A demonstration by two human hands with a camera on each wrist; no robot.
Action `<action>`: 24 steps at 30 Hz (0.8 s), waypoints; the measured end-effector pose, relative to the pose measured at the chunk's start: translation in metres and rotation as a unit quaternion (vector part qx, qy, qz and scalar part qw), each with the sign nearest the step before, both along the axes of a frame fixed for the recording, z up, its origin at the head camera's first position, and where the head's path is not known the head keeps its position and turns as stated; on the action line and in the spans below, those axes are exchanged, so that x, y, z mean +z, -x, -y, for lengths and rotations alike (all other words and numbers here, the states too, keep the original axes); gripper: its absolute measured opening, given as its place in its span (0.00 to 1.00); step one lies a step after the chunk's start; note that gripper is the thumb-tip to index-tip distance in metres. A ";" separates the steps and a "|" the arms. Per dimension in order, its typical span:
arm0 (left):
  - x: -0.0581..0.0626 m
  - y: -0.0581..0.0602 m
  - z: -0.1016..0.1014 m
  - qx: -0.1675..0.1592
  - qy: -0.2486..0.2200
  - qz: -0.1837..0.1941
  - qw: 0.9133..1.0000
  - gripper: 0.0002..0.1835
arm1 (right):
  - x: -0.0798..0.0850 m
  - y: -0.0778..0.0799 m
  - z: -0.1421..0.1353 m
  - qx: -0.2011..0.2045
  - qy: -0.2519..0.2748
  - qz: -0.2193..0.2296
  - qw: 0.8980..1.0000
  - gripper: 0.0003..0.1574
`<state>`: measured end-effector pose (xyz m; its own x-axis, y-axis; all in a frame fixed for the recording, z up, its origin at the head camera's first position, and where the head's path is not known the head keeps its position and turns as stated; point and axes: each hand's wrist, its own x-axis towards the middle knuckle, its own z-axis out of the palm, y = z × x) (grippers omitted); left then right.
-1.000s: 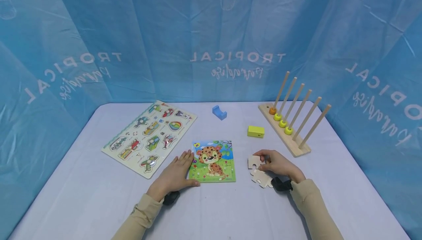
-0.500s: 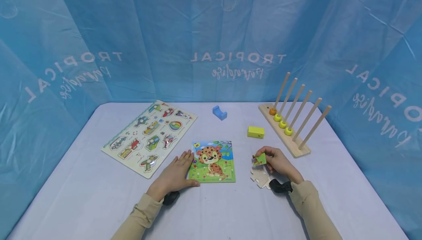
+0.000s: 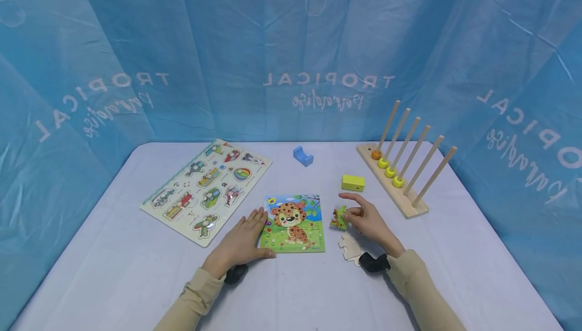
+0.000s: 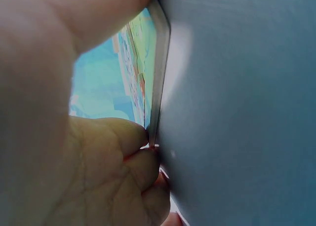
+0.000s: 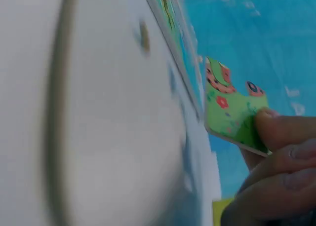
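Note:
A square jigsaw puzzle (image 3: 293, 222) with a spotted leopard on grass lies mid-table. My left hand (image 3: 238, 242) lies flat along its left side, fingers extended, thumb at the near left corner. In the left wrist view the fingers touch the puzzle's edge (image 4: 159, 68). To the right of the puzzle, my right hand (image 3: 369, 222) pinches a jigsaw piece (image 3: 338, 218) between thumb and finger, apart from the puzzle. The right wrist view shows its picture side (image 5: 232, 112), green with a red flower and spotted bits. Face-down pale jigsaw pieces (image 3: 350, 248) lie by my right wrist, partly hidden.
A knob puzzle board (image 3: 206, 189) with vehicles lies at the left. Behind the leopard puzzle are a blue curved block (image 3: 302, 156) and a yellow block (image 3: 352, 182). At the right stands a wooden peg rack (image 3: 404, 189) with several beads. A blue curtain (image 3: 291, 53) closes the back.
My right hand has lifted the piece off the pale ones, turned it picture side up, and carried it left towards the leopard puzzle. The left hand has stayed in place.

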<state>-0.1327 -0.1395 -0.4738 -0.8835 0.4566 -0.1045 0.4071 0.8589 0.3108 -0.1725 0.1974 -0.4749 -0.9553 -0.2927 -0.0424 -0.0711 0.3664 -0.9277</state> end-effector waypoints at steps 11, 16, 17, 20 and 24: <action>0.001 0.000 0.001 -0.004 -0.005 -0.002 1.000 0.56 | 0.005 -0.007 0.050 0.048 -0.022 0.030 0.998 0.13; 0.001 0.000 0.001 -0.008 -0.004 -0.007 1.000 0.55 | -0.004 -0.011 0.064 0.058 -0.013 0.037 0.998 0.12; 0.001 0.000 0.001 -0.007 -0.002 -0.007 1.000 0.55 | -0.005 -0.012 0.066 0.056 -0.015 0.035 0.998 0.13; 0.001 -0.001 0.001 -0.006 -0.003 -0.008 1.000 0.55 | -0.008 -0.014 0.069 0.042 -0.033 0.020 0.998 0.12; 0.001 0.000 0.000 -0.003 -0.002 -0.005 1.000 0.55 | -0.007 -0.015 0.071 0.027 -0.062 0.004 0.998 0.12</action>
<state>-0.1324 -0.1396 -0.4726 -0.8813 0.4631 -0.0937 0.4162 0.8548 0.3099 -0.1573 0.1265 -0.4821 -0.9379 -0.3352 -0.0898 -0.0857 0.4745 -0.8761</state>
